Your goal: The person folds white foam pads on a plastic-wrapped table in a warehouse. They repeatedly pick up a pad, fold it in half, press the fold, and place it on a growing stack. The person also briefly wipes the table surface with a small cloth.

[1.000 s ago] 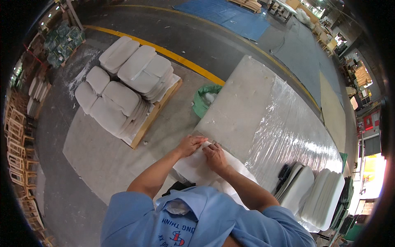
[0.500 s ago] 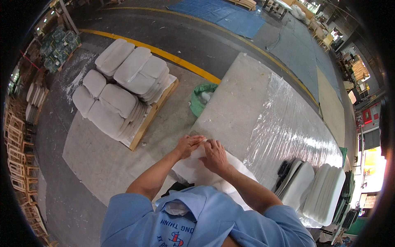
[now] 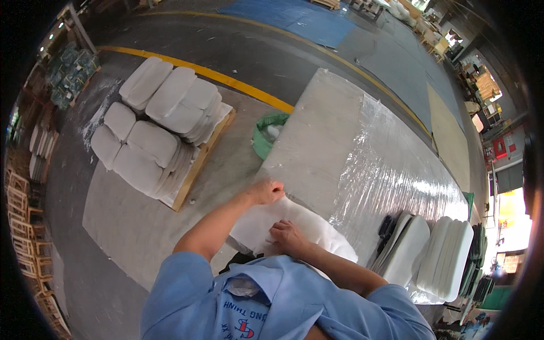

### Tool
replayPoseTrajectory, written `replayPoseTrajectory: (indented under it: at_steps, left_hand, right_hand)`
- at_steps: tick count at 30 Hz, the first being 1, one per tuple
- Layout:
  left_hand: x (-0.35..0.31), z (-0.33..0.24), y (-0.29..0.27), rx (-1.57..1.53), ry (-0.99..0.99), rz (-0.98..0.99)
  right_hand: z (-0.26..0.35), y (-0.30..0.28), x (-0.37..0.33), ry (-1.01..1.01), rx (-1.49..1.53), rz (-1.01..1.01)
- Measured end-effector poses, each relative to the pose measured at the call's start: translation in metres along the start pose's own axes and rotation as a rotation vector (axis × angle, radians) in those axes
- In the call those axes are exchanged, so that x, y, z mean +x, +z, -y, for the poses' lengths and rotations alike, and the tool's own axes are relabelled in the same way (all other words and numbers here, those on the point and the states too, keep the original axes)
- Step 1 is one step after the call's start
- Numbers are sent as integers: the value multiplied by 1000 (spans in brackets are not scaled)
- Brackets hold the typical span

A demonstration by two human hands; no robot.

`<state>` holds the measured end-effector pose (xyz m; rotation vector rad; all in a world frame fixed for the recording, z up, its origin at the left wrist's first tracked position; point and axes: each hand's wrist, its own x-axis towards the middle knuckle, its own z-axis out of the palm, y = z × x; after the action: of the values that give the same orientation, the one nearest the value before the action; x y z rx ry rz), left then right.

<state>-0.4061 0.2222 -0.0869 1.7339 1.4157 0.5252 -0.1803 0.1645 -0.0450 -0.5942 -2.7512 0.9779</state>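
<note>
A soft white sheet of padding (image 3: pixel 314 224) lies on the near end of the long table (image 3: pixel 309 136), close against my body. My left hand (image 3: pixel 266 191) is closed in a pinch at the far left corner of the padding. Nearer to me, my right hand (image 3: pixel 289 237) presses on the sheet with its fingers curled into the material. The fingertips of both hands are partly hidden.
Clear wrap (image 3: pixel 396 170) covers the table's right part. Stacked white cushion pads (image 3: pixel 445 258) stand at its right end. A green bag (image 3: pixel 265 148) sits by the table's left edge. Left of it, a wooden pallet (image 3: pixel 205 161) carries piles of pale cushions (image 3: pixel 150 144).
My hands have come apart. The right hand has drawn back toward my body, while the left stays near the far corner, now more fist-like. More of the padding shows between them.
</note>
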Motion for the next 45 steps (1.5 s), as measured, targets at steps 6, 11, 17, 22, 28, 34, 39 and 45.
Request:
replayPoseTrajectory:
  at_steps: [6, 11, 17, 22, 28, 34, 39, 45]
  left_hand:
    - [-10, -1, 25, -51, 63, -131]
    - [-17, 1, 31, 221, 254, -187]
    - [-24, -21, 32, 307, 252, -210]
    - [-24, -27, 38, 346, 315, -234]
    - [-31, -53, 64, 377, 338, -191]
    - [-30, -57, 65, 395, 332, -185]
    - [-30, -55, 67, 443, 352, -236]
    - [-27, -56, 77, 444, 345, -248]
  right_hand:
    - [16, -42, 2, 340, -317, -136]
    - [-7, -10, -17, 356, -232, -7]
    - [6, 15, -59, 278, 44, 44]
    - [29, -39, -48, 398, -519, -304]
    - [10, -3, -72, 523, -324, -251]
    - [41, 16, -102, 461, -224, -157]
    - [59, -33, -99, 704, -583, -393]
    - [53, 22, -116, 988, -271, -395]
